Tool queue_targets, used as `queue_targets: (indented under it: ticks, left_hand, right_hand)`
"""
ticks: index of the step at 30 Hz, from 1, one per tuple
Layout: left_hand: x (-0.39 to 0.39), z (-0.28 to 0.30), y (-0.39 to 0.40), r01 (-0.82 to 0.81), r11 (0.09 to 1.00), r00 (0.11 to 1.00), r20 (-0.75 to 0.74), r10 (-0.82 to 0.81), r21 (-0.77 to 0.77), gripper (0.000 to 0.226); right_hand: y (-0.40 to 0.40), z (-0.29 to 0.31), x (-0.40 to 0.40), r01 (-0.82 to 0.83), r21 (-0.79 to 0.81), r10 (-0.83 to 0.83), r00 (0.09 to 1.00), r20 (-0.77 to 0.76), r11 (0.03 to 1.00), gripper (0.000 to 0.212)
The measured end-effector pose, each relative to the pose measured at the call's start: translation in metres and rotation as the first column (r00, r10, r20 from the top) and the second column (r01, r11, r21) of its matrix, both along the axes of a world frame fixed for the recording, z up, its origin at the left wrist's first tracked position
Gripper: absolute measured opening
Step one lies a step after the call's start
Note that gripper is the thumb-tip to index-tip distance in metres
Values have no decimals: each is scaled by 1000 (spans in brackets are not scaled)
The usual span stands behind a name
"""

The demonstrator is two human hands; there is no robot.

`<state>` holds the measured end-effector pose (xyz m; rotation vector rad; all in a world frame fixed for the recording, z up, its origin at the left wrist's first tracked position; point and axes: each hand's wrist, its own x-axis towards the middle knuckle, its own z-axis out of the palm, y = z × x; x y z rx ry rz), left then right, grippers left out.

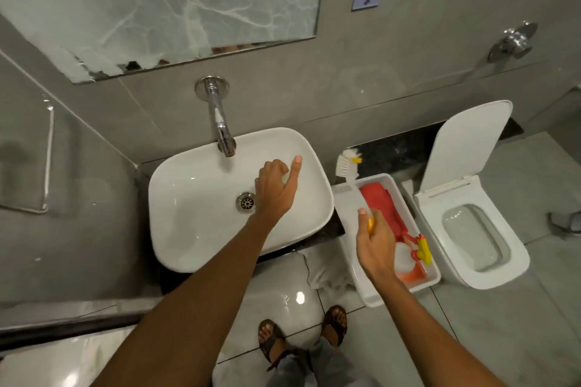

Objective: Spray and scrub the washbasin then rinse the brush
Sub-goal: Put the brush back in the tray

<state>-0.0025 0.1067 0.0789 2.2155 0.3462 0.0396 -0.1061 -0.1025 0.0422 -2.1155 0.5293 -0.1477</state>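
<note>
**Brush lifted over the tray, other hand in the basin**

The white washbasin [195, 223] sits on a dark counter at about the centre of the view, with a chrome tap [222, 122] jutting from the grey wall at its 12 o'clock and the metal drain [246, 203] near its middle. The left hand [276, 188] hangs over the bowl at the drain's 2 o'clock, fingers curled in loosely and the thumb sticking out toward the far rim; something pale shows under the curled fingers, but whether it is held cannot be told.

At the basin's 3 o'clock stands a white tray [352, 261] with its near end jutting past the counter edge. The right hand [375, 248] is over the tray's near-left part, closed around the yellow-orange end of the brush [349, 171] handle, thumb laid along it. The white handle runs up toward 11 o'clock from the hand, and the white bristle head with a small yellow tip sits beyond the tray's far-left corner, over the dark counter.

Inside the tray lie a red cloth [382, 204] at the far end and a spray bottle [412, 261] with a yellow and red trigger at the near-right end, on its side.

At the tray's 3 o'clock is a white toilet [490, 248] with its lid raised. Sandalled feet [301, 336] show at 6 o'clock on the glossy floor tiles.
</note>
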Motion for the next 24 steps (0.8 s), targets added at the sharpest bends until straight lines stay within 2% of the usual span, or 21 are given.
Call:
queue_targets:
  ticks: [2,6,9,13,20,24]
  left_hand:
    - [1,-14,-28,103,994,992,74,-106,46,53]
    - [4,-47,-73,292,931,954,4,-300,219,90]
    - [5,-76,-93,409,856,908,-51,-416,316,100]
    - [5,-96,-100,391,817,905,-16,-425,424,109]
    - [9,-104,-103,400,834,903,-10,-429,379,108]
    - [11,-110,-104,382,845,909,14,-417,374,105]
  right_hand:
    - [-24,-20,1,58,-13,-59,997,-58,998,29]
    - [-52,-66,5,66,-43,-73,979,-191,997,37]
    - [-60,-104,8,27,-34,-35,957,-287,999,37]
    - [-65,-143,13,-54,-7,48,935,-351,999,41]
    - [-78,-196,28,-169,-15,147,896,-419,986,46]
    - [-78,-214,39,-189,-20,165,901,-401,982,43]
